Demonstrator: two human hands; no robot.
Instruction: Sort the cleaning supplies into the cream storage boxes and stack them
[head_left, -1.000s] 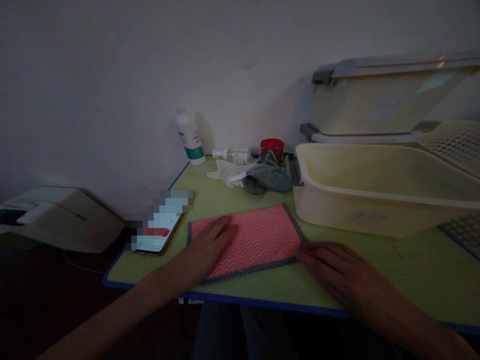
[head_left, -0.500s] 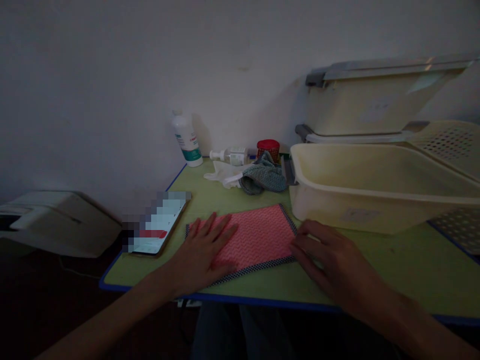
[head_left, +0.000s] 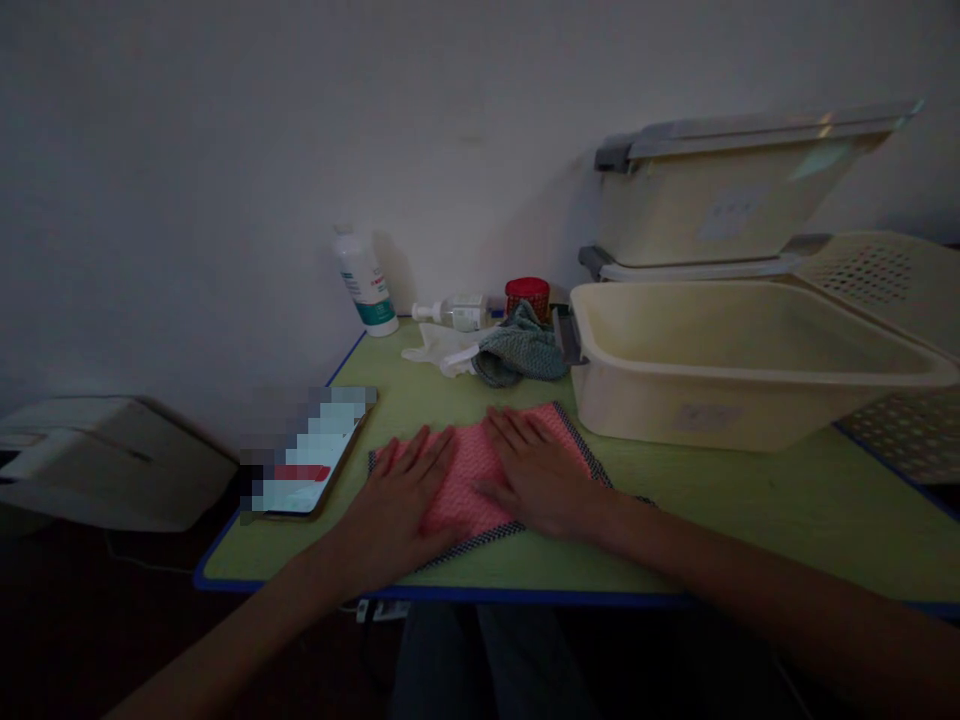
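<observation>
White case (head_left: 120,470): farthest left in my view, beyond the left edge of the green worktop (head_left: 712,490).
Phone (head_left: 319,455): lying at the worktop's left edge, screen lit, partly masked by blocks.
White bottle (head_left: 365,285): standing at the far left corner, near the wall.
Left hand (head_left: 394,510): I see it palm down on the pink cloth's left part, fingers spread and released.
Pump bottle (head_left: 461,312): on its side at the far edge, behind a crumpled white item (head_left: 439,347) I cannot identify.
Pink cloth (head_left: 466,465): flat on the near part, checked edging, under both hands.
Grey-green cloth (head_left: 521,350): bunched up, in front of a red-topped tub (head_left: 527,297).
Right hand (head_left: 540,480): laid on the pink cloth's right part, fingers extended, clutching nothing.
Cream bin (head_left: 750,415): right side, uncovered; a lidded bin (head_left: 712,205) sits higher behind it.
</observation>
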